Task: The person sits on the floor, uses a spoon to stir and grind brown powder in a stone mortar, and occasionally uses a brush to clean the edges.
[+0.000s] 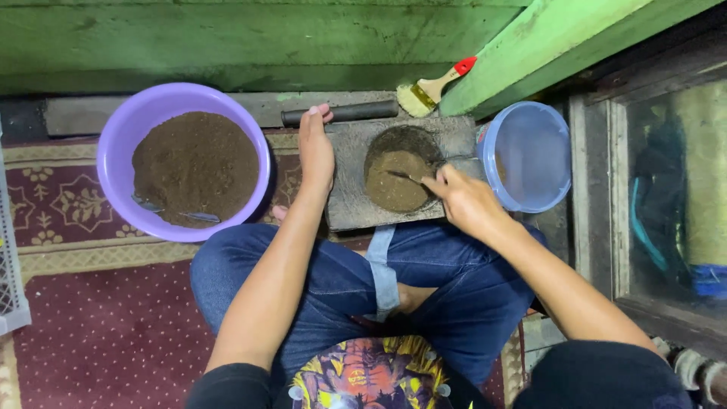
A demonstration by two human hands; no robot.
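The left hand (315, 148) lay flat, fingers straight, on the left edge of a grey stone block (350, 189) at the centre of the frame, its fingertips touching a dark rod (356, 113) along the block's top. The right hand (463, 198) was closed on a small spoon (404, 177) that dipped into brown powder (395, 184) in the block's round hollow. A purple bowl (125, 129) of darker powder sat at upper left, a blue tub (530, 155) at right, and a brush (433, 89) above.
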